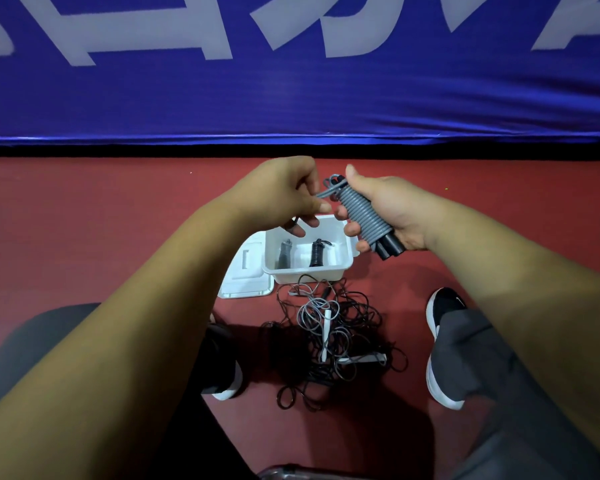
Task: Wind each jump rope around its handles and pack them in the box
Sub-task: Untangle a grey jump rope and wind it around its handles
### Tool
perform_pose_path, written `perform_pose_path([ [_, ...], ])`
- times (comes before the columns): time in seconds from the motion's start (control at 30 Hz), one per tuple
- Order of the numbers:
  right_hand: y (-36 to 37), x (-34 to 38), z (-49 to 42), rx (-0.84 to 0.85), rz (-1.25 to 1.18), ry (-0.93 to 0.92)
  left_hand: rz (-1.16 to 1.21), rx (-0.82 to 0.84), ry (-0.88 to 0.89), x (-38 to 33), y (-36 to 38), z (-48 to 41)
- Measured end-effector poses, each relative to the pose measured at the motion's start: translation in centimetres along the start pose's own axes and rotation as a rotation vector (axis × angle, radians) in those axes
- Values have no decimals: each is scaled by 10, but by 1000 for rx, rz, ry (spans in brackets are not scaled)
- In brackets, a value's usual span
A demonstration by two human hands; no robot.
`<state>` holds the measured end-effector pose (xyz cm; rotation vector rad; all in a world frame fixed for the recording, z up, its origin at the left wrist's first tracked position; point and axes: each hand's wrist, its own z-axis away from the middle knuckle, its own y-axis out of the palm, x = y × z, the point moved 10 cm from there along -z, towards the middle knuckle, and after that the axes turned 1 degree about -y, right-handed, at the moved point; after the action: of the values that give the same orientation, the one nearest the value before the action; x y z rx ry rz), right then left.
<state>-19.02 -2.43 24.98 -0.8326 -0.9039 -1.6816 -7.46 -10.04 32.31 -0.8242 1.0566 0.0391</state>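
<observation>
Two wound bundles (317, 252) sit in the white plastic box (309, 273). Above it, grey plastic cord coiled on two black handles (362, 216) — my right hand (392, 209) wrapped round the coils, my left hand (284, 195) pinching the free tail. Looks light, springy — hold the coils or they'll unwind.

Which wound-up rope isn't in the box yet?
The light grey rope gripped in the right hand; the dark grey rope and black rope lie inside the white box.
</observation>
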Motion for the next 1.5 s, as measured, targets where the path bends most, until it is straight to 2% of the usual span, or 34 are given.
perform_pose_path([
  [0.07,-2,-3,-1,-41,13,18,6,-2,24,-1,2,0],
  [0.2,-7,1,-3,-132,47,-34,-86,-152,103,-6,-8,-2],
  [0.37,-14,16,-1,-244,127,-157,358,-125,-124,34,3,-12],
  [0.5,-9,19,2,-209,131,-191,698,-141,-278,61,19,-14],
  [0.6,-8,22,5,-200,130,-223,778,-174,-288,63,23,-13],
  [0.73,-12,27,6,-218,189,-269,719,-224,-372,72,23,-12],
  [0.87,-9,28,9,-228,382,-300,1000,-196,-457,77,40,-12],
  [1.1,-4,32,17,-308,700,-386,883,-183,-568,88,46,-12],
  [1.27,-1,36,16,-360,875,-437,931,-247,-575,95,48,-13],
  [1.4,-1,33,15,-363,887,-422,1028,-222,-532,91,51,-14],
  [1.5,-2,32,15,-358,822,-407,932,-218,-475,86,43,-14],
])
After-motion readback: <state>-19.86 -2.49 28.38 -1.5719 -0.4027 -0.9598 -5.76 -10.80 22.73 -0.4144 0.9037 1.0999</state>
